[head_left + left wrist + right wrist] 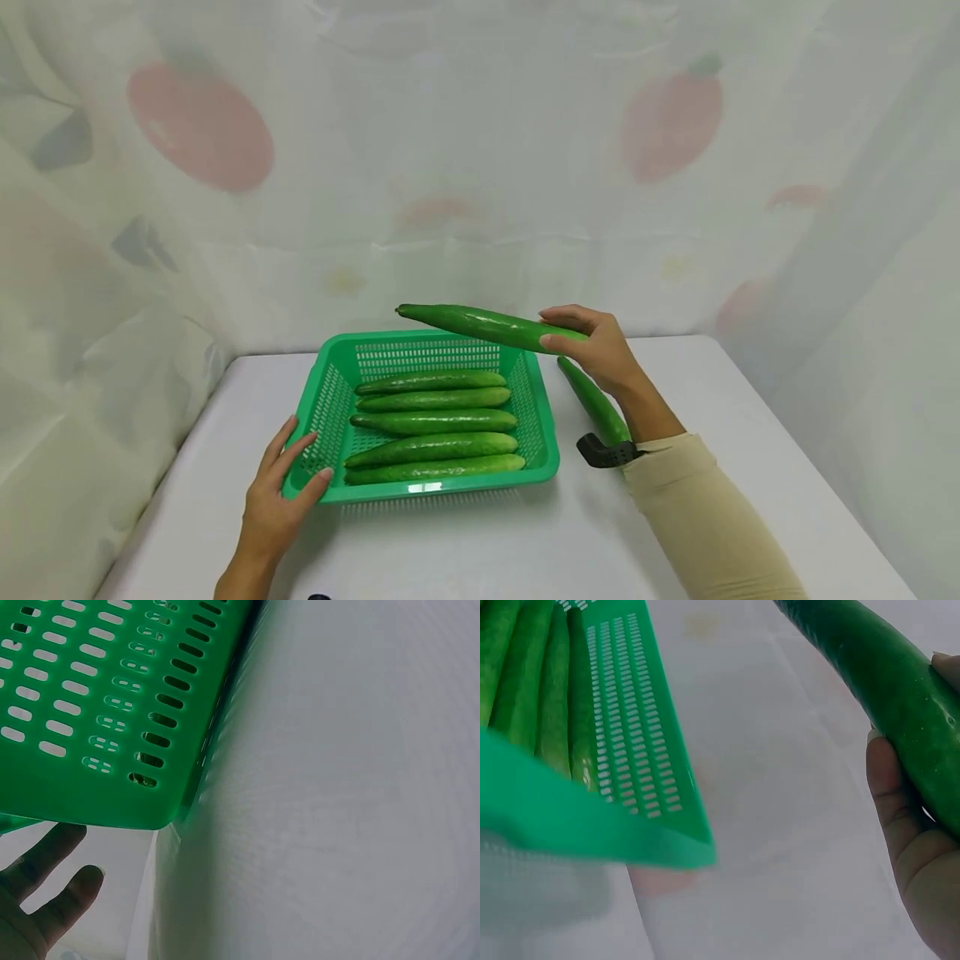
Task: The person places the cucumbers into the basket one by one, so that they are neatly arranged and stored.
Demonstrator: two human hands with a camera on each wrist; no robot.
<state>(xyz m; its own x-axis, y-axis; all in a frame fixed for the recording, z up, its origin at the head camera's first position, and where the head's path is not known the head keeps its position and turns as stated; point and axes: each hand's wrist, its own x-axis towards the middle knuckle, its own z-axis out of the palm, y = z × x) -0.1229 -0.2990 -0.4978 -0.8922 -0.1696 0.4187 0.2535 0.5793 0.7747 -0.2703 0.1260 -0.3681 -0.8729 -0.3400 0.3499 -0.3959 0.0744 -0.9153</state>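
My right hand grips a long green cucumber by its right end, thumb and fingers on opposite sides. That cucumber is raised, its narrow tip pointing left over the back rim of a green plastic basket. Several cucumbers lie side by side across the basket's bottom. At the basket's front left corner rests my left hand, fingers spread on the rim. In the left wrist view, extended fingers show by the slotted basket wall. The right wrist view shows the gripped cucumber beside the basket.
Another cucumber lies on the white table right of the basket, partly behind the right wrist. A black wrist-worn device sits at that wrist. Pale sheeting with red fruit prints hangs behind and along the sides.
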